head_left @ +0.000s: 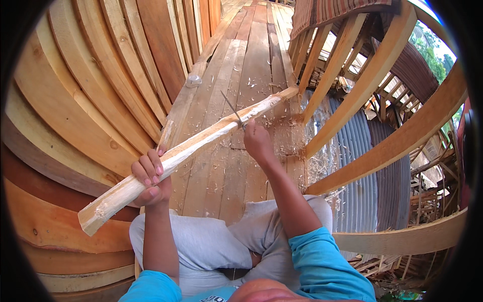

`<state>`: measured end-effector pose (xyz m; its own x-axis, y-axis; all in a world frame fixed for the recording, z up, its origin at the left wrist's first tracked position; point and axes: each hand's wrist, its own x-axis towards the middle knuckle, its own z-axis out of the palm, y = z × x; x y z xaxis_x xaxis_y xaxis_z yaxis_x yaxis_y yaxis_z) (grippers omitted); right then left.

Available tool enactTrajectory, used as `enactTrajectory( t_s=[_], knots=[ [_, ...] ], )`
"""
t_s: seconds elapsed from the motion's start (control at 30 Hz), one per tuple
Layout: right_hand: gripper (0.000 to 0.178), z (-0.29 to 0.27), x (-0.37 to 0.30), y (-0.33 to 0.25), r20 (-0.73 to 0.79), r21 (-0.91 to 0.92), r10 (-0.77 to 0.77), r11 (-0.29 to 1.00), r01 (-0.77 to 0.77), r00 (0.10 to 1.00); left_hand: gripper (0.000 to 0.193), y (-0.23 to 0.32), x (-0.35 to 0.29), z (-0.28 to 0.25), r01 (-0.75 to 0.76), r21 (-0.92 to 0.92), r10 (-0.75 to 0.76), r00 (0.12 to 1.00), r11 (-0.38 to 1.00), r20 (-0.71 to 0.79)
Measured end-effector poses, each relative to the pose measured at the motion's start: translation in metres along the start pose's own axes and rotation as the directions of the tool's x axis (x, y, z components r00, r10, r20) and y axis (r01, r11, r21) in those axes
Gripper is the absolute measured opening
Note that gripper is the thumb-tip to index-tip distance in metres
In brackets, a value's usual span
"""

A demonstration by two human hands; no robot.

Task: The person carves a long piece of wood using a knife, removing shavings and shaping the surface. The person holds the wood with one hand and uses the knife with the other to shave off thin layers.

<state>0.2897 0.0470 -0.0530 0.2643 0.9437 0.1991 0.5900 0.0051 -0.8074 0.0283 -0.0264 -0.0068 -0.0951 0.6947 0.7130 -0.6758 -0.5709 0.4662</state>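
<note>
A plank floor (254,50) of long, straight-grained wood runs away from the person, narrow gaps showing between its boards. Broad, smooth wooden boards (90,85) line its left edge, tan to reddish brown, some marked with knots. Along its right edge rise squared, pale timber posts (437,108), and beyond them lie ridged, grey-blue corrugated metal sheets (359,196). The person's bent legs, in soft, creased light grey trousers (206,241), are at the floor's near edge. A striped, reddish cloth (332,12) drapes over the posts toward the far right corner.

The wooden pole (201,146) slants across the floor from its near left corner to its right edge, where its far end is just beside the post bases. It is long and roughly faceted, with pale, fibrous, stripped surfaces beside a smoother tan face. The left hand (151,176) grips it near the blunt near end, fingers curled tightly around. The right hand (257,141) is closed in a fist on a knife (231,106), whose handle is hidden; the thin, dark metal blade lies across the pole. A small, clear container (193,81) sits by the floor's left edge. Thin, curled shavings (268,122) are scattered over the planks.
</note>
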Motion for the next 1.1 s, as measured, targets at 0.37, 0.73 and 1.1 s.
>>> enactTrajectory(
  t_s=[0.37,0.73,1.1],
  knots=[
    [0.062,-0.013,-0.02,-0.038,0.032,-0.248,0.021,0.969,-0.013,0.999,0.026,-0.001,0.003,-0.017,0.032,0.018,-0.033,0.996,0.999,0.079],
    [0.052,-0.02,0.007,0.024,-0.226,-0.316,0.053,0.94,-0.125,0.973,0.029,-0.008,0.002,-0.012,0.031,0.064,-0.04,0.99,0.997,0.137],
    [0.057,-0.007,0.016,0.049,-0.258,-0.305,0.045,0.944,-0.125,0.965,0.027,-0.009,-0.001,-0.005,0.03,0.078,-0.035,0.998,0.996,0.058]
  ],
)
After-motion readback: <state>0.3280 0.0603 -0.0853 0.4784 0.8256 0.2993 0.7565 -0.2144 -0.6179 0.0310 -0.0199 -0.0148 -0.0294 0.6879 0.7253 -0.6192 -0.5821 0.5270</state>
